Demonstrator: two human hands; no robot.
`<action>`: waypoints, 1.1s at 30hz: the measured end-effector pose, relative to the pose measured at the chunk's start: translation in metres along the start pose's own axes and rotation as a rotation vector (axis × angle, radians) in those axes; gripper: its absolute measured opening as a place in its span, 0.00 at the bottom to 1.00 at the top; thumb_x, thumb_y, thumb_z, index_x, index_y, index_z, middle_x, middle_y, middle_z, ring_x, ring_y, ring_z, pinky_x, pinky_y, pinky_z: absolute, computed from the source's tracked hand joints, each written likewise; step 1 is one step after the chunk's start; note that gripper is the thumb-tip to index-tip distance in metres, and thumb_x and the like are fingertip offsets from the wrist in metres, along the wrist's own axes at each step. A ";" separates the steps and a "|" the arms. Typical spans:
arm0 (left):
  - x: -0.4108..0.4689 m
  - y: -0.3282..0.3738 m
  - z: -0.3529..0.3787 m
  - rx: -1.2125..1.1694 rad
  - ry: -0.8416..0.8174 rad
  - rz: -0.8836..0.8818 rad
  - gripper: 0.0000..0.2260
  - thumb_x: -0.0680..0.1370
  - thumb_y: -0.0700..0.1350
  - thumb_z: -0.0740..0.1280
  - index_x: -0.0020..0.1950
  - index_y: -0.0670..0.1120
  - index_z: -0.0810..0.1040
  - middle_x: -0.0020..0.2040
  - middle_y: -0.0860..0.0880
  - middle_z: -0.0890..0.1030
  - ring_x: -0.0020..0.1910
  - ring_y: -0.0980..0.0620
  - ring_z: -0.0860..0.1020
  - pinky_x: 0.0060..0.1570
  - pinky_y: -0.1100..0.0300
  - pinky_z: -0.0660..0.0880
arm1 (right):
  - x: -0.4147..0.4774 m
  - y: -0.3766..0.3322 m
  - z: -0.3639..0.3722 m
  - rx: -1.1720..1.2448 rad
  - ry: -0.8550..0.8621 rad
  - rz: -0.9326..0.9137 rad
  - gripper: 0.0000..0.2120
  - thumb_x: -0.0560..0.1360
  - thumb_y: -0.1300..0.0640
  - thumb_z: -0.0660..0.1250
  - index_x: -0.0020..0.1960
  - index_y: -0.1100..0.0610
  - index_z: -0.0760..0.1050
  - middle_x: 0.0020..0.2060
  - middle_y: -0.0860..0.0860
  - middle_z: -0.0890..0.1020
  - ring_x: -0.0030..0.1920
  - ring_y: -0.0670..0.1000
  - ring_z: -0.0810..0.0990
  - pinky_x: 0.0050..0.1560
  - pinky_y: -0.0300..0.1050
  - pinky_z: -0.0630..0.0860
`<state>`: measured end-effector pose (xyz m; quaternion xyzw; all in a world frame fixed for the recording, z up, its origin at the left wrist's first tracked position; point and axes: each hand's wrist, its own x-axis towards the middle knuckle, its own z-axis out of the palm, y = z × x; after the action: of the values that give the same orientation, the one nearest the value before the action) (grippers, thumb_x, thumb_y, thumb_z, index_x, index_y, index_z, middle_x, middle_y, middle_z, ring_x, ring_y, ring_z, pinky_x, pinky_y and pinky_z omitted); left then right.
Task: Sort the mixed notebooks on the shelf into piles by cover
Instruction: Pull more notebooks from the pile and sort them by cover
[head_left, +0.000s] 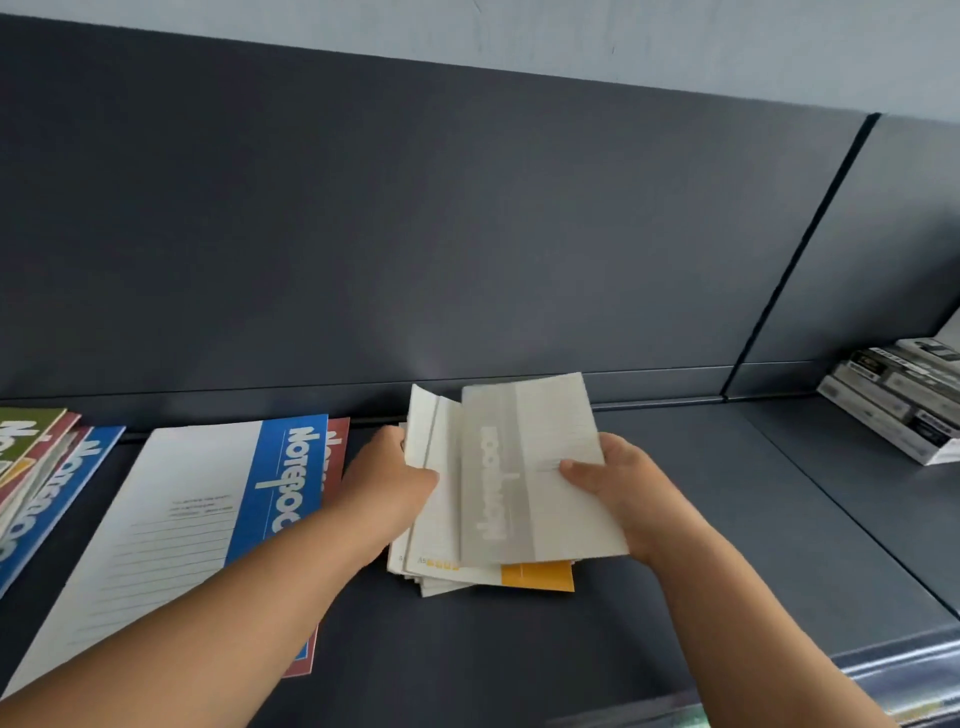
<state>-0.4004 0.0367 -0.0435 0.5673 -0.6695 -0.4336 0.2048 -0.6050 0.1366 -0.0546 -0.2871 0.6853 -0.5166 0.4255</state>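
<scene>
A small stack of white notebooks (441, 566) lies in the middle of the dark shelf (519, 649), with an orange-striped cover (537, 576) showing at its near edge. My right hand (610, 488) grips a grey-and-white notebook (535, 467) by its right edge, tilted above the stack. My left hand (387, 486) holds the left side of the stack, thumb on a white cover. To the left lies a large blue-and-white notebook (208, 514) on top of a red one (336, 447).
At the far left a fan of green, red and blue notebooks (41, 467) overlaps the shelf edge. A pile of black-and-white boxed items (898, 400) sits on the adjoining shelf section at the right. The shelf's back panel (415, 234) rises behind everything.
</scene>
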 end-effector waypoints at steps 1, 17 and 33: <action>-0.003 0.000 -0.001 0.065 -0.002 0.030 0.16 0.77 0.40 0.65 0.63 0.52 0.70 0.55 0.52 0.79 0.50 0.49 0.79 0.51 0.48 0.79 | 0.003 0.002 0.007 -0.088 0.011 -0.018 0.12 0.77 0.62 0.68 0.59 0.54 0.76 0.49 0.52 0.86 0.47 0.55 0.86 0.39 0.51 0.82; -0.014 -0.007 -0.015 0.321 0.066 0.160 0.23 0.79 0.42 0.63 0.74 0.47 0.63 0.71 0.48 0.69 0.62 0.48 0.70 0.58 0.54 0.72 | -0.013 -0.023 0.020 -0.232 -0.048 -0.035 0.12 0.80 0.62 0.60 0.56 0.49 0.77 0.47 0.50 0.86 0.46 0.54 0.85 0.45 0.50 0.82; -0.005 0.052 -0.059 -0.148 0.150 0.247 0.13 0.80 0.44 0.61 0.45 0.35 0.74 0.39 0.47 0.75 0.38 0.50 0.72 0.39 0.59 0.68 | -0.038 -0.072 0.034 -0.006 0.313 -0.339 0.34 0.78 0.49 0.68 0.79 0.50 0.55 0.69 0.45 0.69 0.68 0.50 0.70 0.67 0.47 0.68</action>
<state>-0.3840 0.0201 0.0313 0.4946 -0.6835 -0.4096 0.3470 -0.5604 0.1303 0.0215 -0.3157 0.6864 -0.6170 0.2206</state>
